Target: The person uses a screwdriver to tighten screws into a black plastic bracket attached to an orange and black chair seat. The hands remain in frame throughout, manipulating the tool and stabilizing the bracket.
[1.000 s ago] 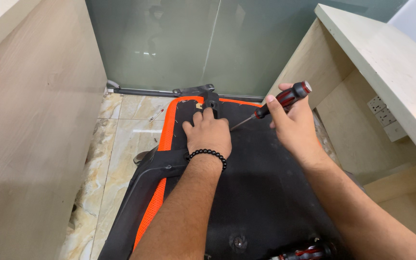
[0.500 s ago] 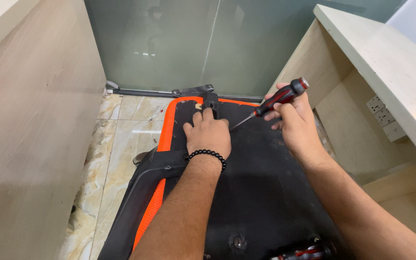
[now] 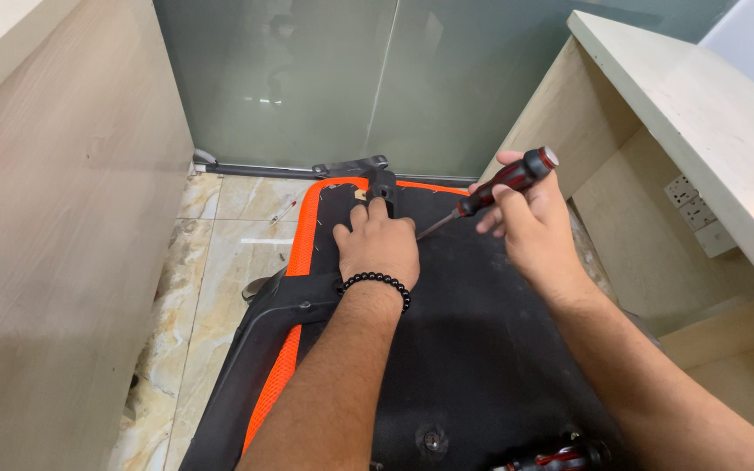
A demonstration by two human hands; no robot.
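Observation:
A black chair seat (image 3: pixel 482 349) with orange mesh edging lies upside down on the floor. My left hand (image 3: pixel 379 240), with a black bead bracelet at the wrist, presses flat on its far end, fingers touching a black metal bracket (image 3: pixel 368 174). My right hand (image 3: pixel 525 218) holds a red-and-black screwdriver (image 3: pixel 499 187). Its tip points down-left towards the seat just beside my left hand.
A wood-panel wall (image 3: pixel 54 244) stands on the left and a frosted glass partition (image 3: pixel 351 78) at the back. A desk (image 3: pixel 700 113) with a white socket strip (image 3: pixel 695 214) is on the right. Marble floor tiles (image 3: pixel 220 253) show at the left. Another red-handled tool (image 3: pixel 551 458) lies at the bottom.
My right hand has lifted the screwdriver slightly and drawn its tip back from the bracket. My left hand stays pressed on the seat.

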